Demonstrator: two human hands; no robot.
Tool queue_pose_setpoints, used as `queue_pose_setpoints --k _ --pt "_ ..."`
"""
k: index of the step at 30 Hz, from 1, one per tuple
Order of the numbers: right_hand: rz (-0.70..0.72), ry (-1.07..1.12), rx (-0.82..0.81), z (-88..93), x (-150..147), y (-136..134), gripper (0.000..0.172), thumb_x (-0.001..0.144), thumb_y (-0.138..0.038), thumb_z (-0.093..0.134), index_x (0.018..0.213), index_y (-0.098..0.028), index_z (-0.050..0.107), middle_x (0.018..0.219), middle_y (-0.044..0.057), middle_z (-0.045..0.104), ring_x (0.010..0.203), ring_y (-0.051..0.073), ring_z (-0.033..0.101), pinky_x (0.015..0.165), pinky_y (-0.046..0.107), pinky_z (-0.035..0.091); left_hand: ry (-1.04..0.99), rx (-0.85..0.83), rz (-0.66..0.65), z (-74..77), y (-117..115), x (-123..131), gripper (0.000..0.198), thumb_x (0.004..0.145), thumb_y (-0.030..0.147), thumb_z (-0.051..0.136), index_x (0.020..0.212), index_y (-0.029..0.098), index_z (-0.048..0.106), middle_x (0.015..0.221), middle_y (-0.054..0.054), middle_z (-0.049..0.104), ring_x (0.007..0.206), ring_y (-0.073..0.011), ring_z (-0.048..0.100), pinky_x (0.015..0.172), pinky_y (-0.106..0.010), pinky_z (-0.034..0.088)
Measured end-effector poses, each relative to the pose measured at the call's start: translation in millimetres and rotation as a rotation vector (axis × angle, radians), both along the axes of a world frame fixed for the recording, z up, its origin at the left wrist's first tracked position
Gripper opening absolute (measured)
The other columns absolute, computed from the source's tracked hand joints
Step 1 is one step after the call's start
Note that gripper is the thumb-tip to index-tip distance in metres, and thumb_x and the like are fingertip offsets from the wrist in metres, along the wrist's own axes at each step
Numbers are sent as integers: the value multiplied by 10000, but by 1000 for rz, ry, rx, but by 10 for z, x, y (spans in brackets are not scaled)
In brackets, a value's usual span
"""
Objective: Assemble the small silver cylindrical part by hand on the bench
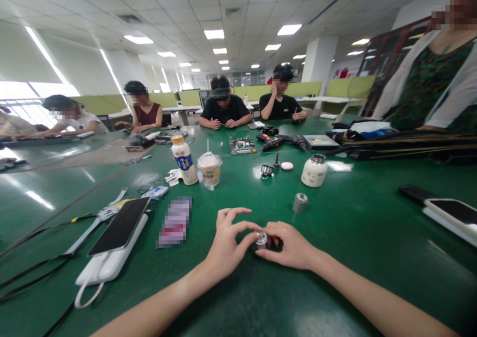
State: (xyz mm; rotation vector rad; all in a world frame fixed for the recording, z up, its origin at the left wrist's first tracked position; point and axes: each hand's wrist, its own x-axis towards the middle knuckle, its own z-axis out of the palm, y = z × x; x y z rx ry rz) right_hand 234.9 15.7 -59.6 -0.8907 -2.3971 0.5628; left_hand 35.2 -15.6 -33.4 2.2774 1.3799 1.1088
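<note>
Between my two hands is a small silver metal cylinder, standing at the table with its round top showing. My left hand pinches its upper part with thumb and index finger, while the other fingers are raised and spread. My right hand grips the same cylinder from the right, thumb low and curled fingers behind; part of the cylinder is hidden by the fingers. A second silver cylinder stands untouched just beyond my right hand. Farther off lie a ring-shaped metal part and a dark stepped part.
On the green table are a phone on a white power bank, a purple packet, a bottle, a plastic cup, a white jar, a circuit board and power drills. Several people are around the table.
</note>
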Motion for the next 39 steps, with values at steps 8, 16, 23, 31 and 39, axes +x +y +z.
queue_pose_setpoints --k 8,16,23,31,39 --pt "-22 6 37 -30 -7 3 247 801 -436 672 807 -194 625 659 -35 532 614 126 494 593 245 327 58 -49 -110 45 -33 -2 237 915 282 543 1066 368 704 1242 -41 552 1182 -265 382 1030 -472 343" --pt "-37 6 42 -59 -11 15 300 790 -454 675 710 -184 573 650 -26 538 612 129 503 596 248 338 57 -104 -163 61 -50 -7 289 919 259 534 1151 377 660 1284 -29 521 1207 -251 362 1063 -464 309" --pt "-22 -2 31 -40 -5 12 273 801 -454 668 776 -188 614 664 -24 547 616 130 502 597 249 335 18 -104 -124 71 -47 5 222 886 281 589 1061 353 704 1228 -34 554 1187 -251 391 1045 -456 327" --pt "7 0 18 -18 -5 11 227 816 -428 662 847 -204 637 673 -31 546 617 124 498 603 244 326 -26 -44 -33 26 -13 3 81 814 317 681 868 298 740 1120 -34 606 1124 -249 433 998 -441 357" --pt "-9 -25 19 -14 0 3 263 812 -454 660 798 -197 606 666 -36 536 618 122 491 606 245 325 -14 2 48 20 75 -47 83 828 316 677 878 322 743 1089 -19 625 1106 -241 439 983 -431 359"
